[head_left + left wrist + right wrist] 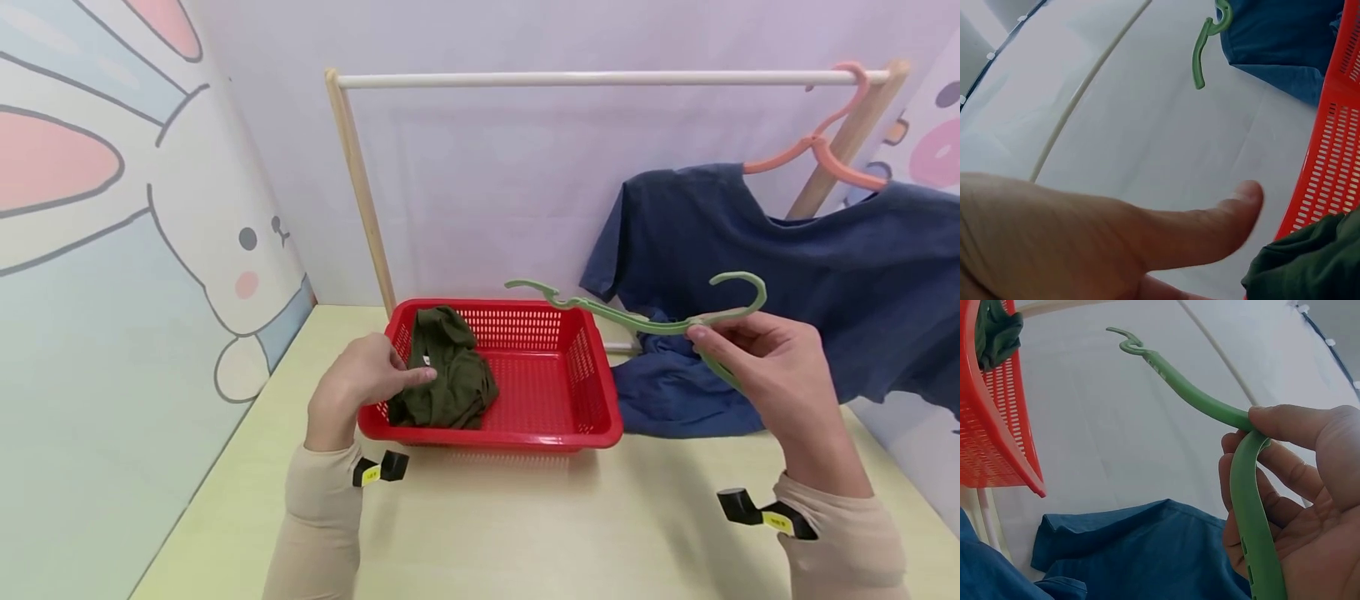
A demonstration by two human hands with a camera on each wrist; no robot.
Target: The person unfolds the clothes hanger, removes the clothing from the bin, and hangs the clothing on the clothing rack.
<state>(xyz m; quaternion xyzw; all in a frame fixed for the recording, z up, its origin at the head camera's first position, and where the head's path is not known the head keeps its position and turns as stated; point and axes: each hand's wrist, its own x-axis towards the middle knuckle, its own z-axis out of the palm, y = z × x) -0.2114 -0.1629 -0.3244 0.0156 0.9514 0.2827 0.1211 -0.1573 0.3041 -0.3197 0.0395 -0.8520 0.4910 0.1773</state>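
Observation:
My right hand [780,367] pinches a green plastic clothes hanger [622,317] near the base of its hook, thumb on top and fingers behind. In the right wrist view the hanger [1204,406] spreads its two arms either side of the grip. My left hand [360,379] hovers over the left rim of a red basket [517,437] with its thumb [1210,231] stretched out. Below that hand, a crumpled dark green garment [453,375] lies in the basket's left half. The left wrist view shows the thumb apart from the garment [1310,262]; the other fingers are mostly hidden.
A rack with a white rail [600,79] and wooden posts stands behind the basket. On its right end, a navy T-shirt [705,217] hangs from a pink hanger [817,142]. More navy cloth [675,400] lies on the pale table [495,533] right of the basket.

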